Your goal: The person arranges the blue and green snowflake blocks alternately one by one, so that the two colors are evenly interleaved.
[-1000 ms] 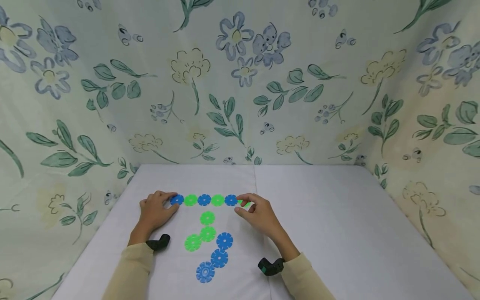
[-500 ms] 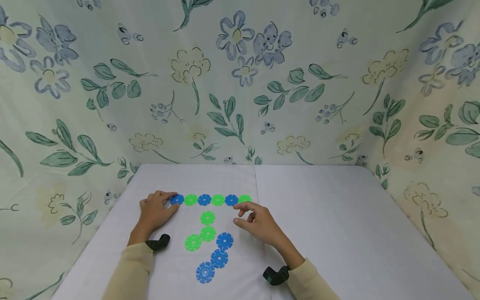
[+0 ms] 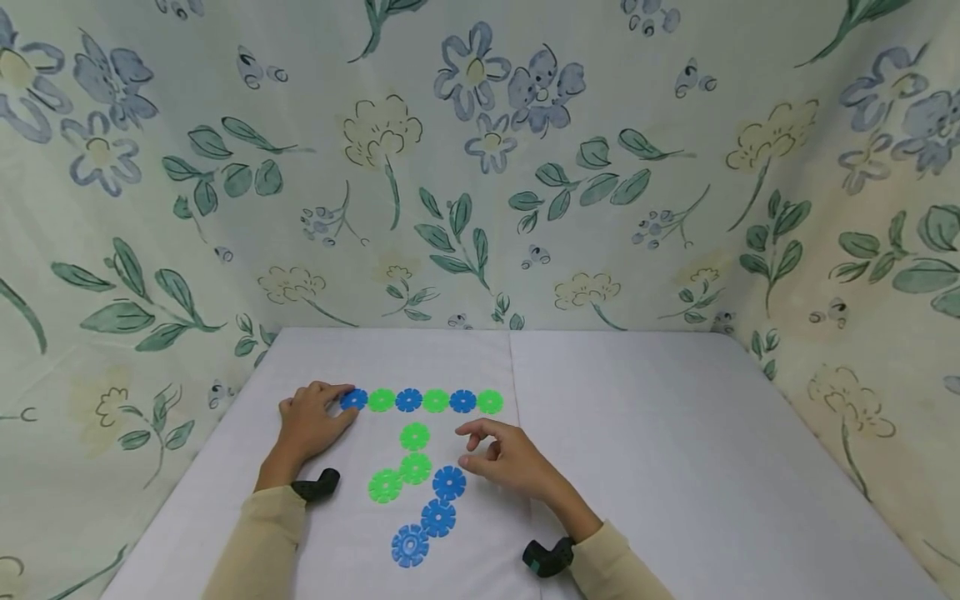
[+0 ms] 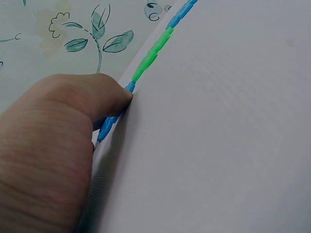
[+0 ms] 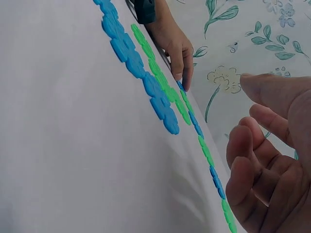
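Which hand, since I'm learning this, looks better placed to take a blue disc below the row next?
Probably the right hand: it holds nothing and is close to the topmost blue disc there, while the left hand holds the row's leftmost disc.

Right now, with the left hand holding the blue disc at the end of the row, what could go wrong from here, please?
The left hand pinches the end blue disc, so a twist or tug might pull the row out of line.
The right hand is close to the top disc of the lower blue group and could nudge it.
Those blue discs appear to touch, so picking up one may drag its neighbour.
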Action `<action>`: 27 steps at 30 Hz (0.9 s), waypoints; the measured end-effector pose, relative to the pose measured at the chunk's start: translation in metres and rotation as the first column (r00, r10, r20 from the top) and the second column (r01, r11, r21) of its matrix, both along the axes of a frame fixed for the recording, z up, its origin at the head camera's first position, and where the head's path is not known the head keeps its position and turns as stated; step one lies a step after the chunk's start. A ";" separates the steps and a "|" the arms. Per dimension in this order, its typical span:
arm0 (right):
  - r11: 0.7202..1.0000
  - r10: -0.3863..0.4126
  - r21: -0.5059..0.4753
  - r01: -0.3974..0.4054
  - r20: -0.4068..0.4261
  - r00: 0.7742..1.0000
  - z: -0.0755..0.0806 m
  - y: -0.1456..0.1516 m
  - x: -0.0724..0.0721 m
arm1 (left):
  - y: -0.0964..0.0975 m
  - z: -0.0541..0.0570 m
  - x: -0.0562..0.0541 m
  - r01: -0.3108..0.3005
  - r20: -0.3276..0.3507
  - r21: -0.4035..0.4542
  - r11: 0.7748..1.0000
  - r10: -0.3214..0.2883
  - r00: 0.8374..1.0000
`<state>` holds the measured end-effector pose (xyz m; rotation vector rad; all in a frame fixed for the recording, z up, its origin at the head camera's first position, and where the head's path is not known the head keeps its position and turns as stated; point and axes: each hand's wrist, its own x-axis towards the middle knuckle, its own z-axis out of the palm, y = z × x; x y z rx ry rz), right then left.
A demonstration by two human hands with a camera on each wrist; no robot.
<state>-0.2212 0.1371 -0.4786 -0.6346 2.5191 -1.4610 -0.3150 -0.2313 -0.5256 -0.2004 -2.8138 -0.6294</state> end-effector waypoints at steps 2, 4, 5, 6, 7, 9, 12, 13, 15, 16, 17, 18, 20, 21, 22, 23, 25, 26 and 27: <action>1.000 0.017 -0.006 -0.017 0.013 1.000 -0.001 -0.001 0.000 | 0.000 0.000 0.000 0.002 0.000 -0.001 1.000 -0.002 1.000; 0.999 0.034 -0.009 -0.033 0.022 0.999 -0.002 -0.002 0.000 | -0.001 0.000 0.000 0.000 0.003 0.001 1.000 0.000 1.000; 0.999 0.040 -0.012 -0.040 0.026 0.999 -0.003 -0.002 0.000 | -0.001 -0.001 0.000 0.000 0.004 0.002 1.000 0.000 1.000; 0.999 0.045 -0.011 -0.045 0.029 0.999 -0.004 -0.002 0.000 | -0.001 0.000 0.000 0.002 0.006 0.001 1.000 -0.002 1.000; 0.999 0.049 -0.012 -0.049 0.033 0.998 -0.005 -0.002 0.000 | -0.001 0.000 0.000 0.004 0.007 0.000 1.000 -0.004 1.000; 0.998 0.055 -0.011 -0.055 0.040 0.998 -0.007 -0.003 0.000 | -0.002 0.000 0.001 0.004 0.009 0.000 1.000 -0.004 1.000; 0.998 0.065 -0.020 -0.064 0.067 0.996 -0.011 -0.003 0.000 | -0.001 -0.001 0.001 0.005 0.007 0.003 1.000 -0.005 1.000; 0.997 0.069 -0.024 -0.067 0.079 0.995 -0.012 -0.003 0.000 | 0.000 -0.002 0.001 0.007 0.004 0.007 1.000 -0.007 1.000; 0.997 0.076 -0.034 -0.073 0.101 0.992 -0.015 -0.001 0.000 | 0.001 -0.003 0.001 0.008 0.002 0.011 1.000 -0.009 1.000; 0.996 0.080 -0.035 -0.076 0.110 0.991 -0.016 -0.001 0.000 | 0.002 -0.003 0.001 0.008 0.003 0.013 1.000 -0.009 1.000; 0.996 0.082 -0.036 -0.078 0.115 0.990 -0.017 0.000 0.000 | 0.002 -0.004 0.001 0.010 0.005 0.014 1.000 -0.010 1.000; 0.996 0.082 -0.030 -0.079 0.115 0.990 -0.019 0.001 0.000 | 0.002 -0.004 0.000 0.010 0.008 0.014 1.000 -0.010 1.000; 0.997 0.081 -0.015 -0.080 0.108 0.991 -0.021 0.002 0.000 | 0.003 -0.004 0.000 0.015 0.017 0.016 1.000 -0.015 1.000; 0.997 0.081 -0.008 -0.081 0.104 0.991 -0.022 0.002 0.000 | 0.003 -0.004 0.000 0.017 0.019 0.015 1.000 -0.017 1.000; 0.997 0.079 0.003 -0.080 0.097 0.992 -0.023 0.002 -0.001 | 0.002 -0.004 -0.001 0.019 0.019 0.017 1.000 -0.019 1.000; 0.997 0.079 0.010 -0.080 0.092 0.993 -0.023 0.002 -0.001 | 0.002 -0.003 -0.001 0.018 0.017 0.016 1.000 -0.018 1.000; 0.996 0.082 0.013 -0.083 0.085 0.993 -0.024 0.001 -0.002 | 0.001 -0.002 -0.001 0.014 0.007 0.013 1.000 -0.014 1.000; 0.996 0.084 0.014 -0.085 0.085 0.993 -0.025 0.000 -0.003 | 0.000 -0.001 -0.001 0.015 0.003 0.011 1.000 -0.015 1.000; 0.996 0.086 0.014 -0.087 0.083 0.993 -0.025 0.000 -0.003 | 0.000 -0.001 -0.002 0.014 -0.001 0.010 1.000 -0.014 1.000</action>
